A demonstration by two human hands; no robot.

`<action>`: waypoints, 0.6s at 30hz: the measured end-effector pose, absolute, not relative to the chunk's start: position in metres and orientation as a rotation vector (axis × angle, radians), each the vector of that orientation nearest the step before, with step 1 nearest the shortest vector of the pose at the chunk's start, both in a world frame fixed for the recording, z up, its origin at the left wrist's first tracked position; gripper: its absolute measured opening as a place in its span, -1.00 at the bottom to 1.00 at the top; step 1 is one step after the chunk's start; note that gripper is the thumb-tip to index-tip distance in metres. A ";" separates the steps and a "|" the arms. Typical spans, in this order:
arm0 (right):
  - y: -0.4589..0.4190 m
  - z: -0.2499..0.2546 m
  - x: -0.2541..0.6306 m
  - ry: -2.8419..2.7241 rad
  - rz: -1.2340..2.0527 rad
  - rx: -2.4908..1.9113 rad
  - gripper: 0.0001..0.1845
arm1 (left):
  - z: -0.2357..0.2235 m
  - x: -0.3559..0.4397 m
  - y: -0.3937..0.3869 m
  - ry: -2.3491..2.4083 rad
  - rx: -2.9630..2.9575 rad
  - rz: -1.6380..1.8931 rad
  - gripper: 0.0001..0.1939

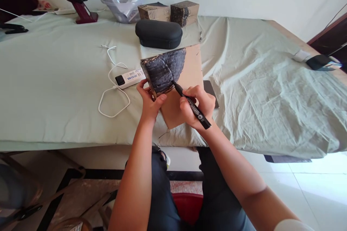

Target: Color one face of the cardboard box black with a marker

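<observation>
At frame centre, the left hand [150, 103] grips the cardboard [193, 64] by its left edge, apparently steadying it against the black marker [193, 107] pinched in the right hand [204, 101].

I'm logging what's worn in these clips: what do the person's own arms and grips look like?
The left grip and right grip are ungloved human hands, with no ring visible. The left arm is bare as far as it shows; the right arm is bare up to a pale sleeve. No watch shows.
</observation>
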State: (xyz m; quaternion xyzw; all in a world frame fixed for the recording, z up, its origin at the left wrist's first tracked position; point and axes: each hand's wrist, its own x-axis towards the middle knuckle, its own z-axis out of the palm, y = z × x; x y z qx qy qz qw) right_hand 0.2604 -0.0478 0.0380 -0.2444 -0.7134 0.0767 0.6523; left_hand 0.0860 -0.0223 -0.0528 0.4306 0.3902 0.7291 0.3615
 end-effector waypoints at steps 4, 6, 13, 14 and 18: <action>-0.049 0.042 0.259 -1.592 0.172 -0.517 -0.85 | -0.052 0.088 -0.024 0.965 1.085 1.890 0.11; -0.050 0.042 0.259 -1.599 0.157 -0.504 -0.84 | -0.052 0.089 -0.024 0.959 1.079 1.885 0.14; -0.047 0.039 0.261 -1.615 0.077 -0.418 -0.83 | -0.052 0.090 -0.026 0.954 1.144 1.899 0.15; -0.046 0.038 0.261 -1.609 0.072 -0.400 -0.84 | -0.052 0.090 -0.026 0.955 1.153 1.901 0.14; -0.043 0.034 0.260 -1.604 0.065 -0.356 -0.82 | -0.054 0.088 -0.024 0.975 1.168 1.895 0.13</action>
